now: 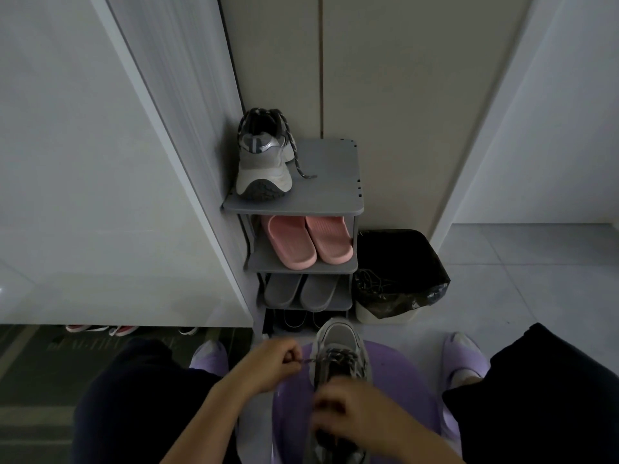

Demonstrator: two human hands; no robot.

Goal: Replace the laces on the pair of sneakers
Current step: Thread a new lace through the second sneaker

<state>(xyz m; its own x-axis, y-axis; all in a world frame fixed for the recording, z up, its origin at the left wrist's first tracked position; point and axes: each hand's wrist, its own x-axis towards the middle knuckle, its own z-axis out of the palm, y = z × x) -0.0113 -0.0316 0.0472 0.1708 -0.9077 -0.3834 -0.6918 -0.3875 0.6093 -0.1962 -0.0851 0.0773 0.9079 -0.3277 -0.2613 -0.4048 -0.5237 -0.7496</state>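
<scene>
Pinching the lace (306, 361) end between curled fingertips, the left hand (274, 366) sits just left of the eyelet row, the nearer hand for the next eyelet. The sneaker (338, 336) lies on the purple stool (402, 380), long axis pointing away, toe toward the shoe rack (328, 182). The right hand (348, 416) covers its rear half, fingers curled — blurred, so what they clamp cannot be told. The second sneaker (263, 162) stands at the rack top's left edge. The floor mat (40, 363) carries lettering — unreadable; no brand shows.

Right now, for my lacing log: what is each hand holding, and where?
Left hand pinches the lace near its free end; right hand grips the sneaker at its heel end.
</scene>
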